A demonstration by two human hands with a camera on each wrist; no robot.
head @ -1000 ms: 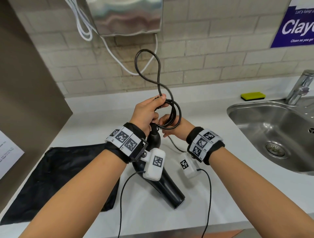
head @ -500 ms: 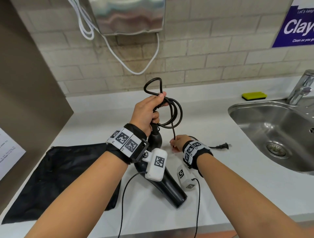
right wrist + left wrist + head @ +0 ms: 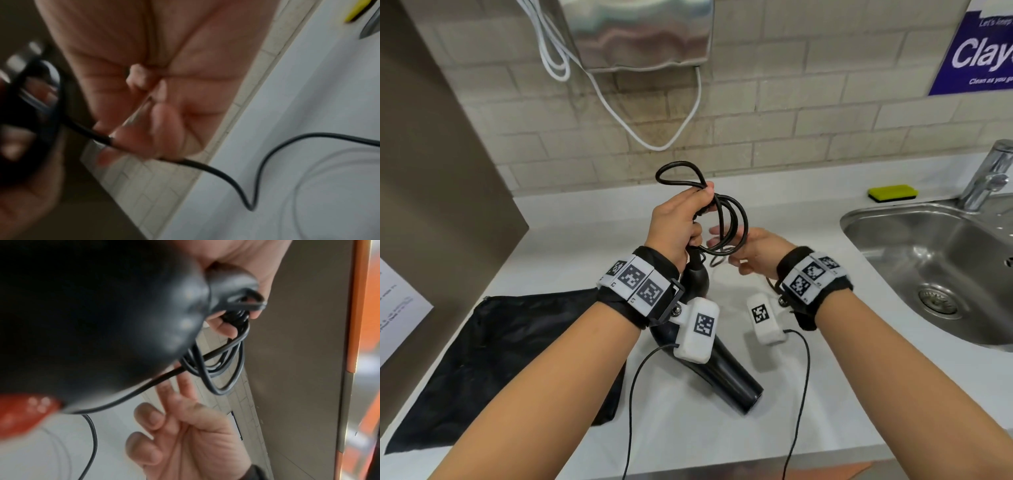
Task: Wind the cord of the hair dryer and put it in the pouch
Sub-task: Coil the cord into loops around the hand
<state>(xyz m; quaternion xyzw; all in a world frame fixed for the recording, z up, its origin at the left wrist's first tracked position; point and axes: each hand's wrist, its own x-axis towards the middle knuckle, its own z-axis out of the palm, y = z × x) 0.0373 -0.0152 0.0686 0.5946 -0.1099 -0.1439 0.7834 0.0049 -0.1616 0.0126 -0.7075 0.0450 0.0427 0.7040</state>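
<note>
Right wrist alone shows fingers [image 3: 131,142] pinching the cord [image 3: 205,168].

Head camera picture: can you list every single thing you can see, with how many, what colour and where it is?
hair dryer: one, black, nozzle resting on the counter, handle up in the left hand
cord: one, black, loops gathered above the dryer, loose tail on the counter
pouch: one, black, flat on the counter at the left
counter: one, white
sink: one, steel, right side
tap: one, silver, behind the sink
sponge: one, yellow and black, by the wall near the tap
metal box: one, silver, on the wall, white cables hanging beside it
poster: one, purple, top right wall
left hand: holds the cord loops
right hand: pinches the cord's loose part
</note>
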